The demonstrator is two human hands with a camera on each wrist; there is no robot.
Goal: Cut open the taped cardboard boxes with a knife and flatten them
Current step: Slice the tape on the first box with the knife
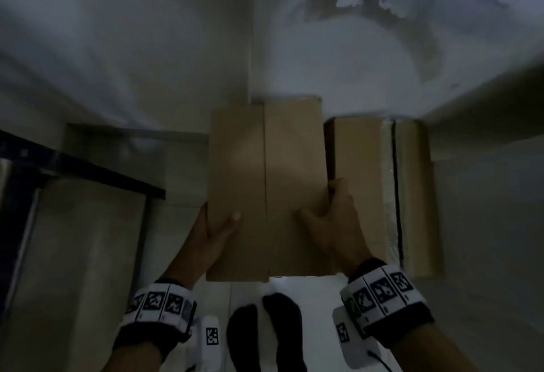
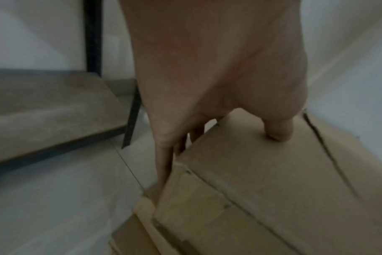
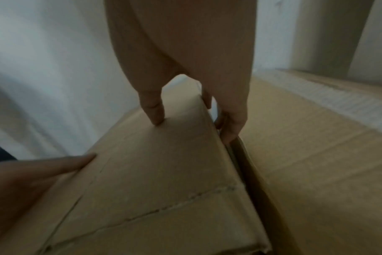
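Head view: two brown cardboard boxes, one at centre frame, the second just right of it. Left hand and right hand clasp the centre box's sides, thumbs on top, fingers curled over the edges.

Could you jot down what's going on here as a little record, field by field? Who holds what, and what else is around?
held box: plain cardboard box, seam down its top
left hand: grips the box's left edge, thumb on top
right hand: grips the box's right edge, thumb on top
second box: beside it on the right, taped along its seam
knife: none visible
floor: pale
shelf: dark-framed, at left
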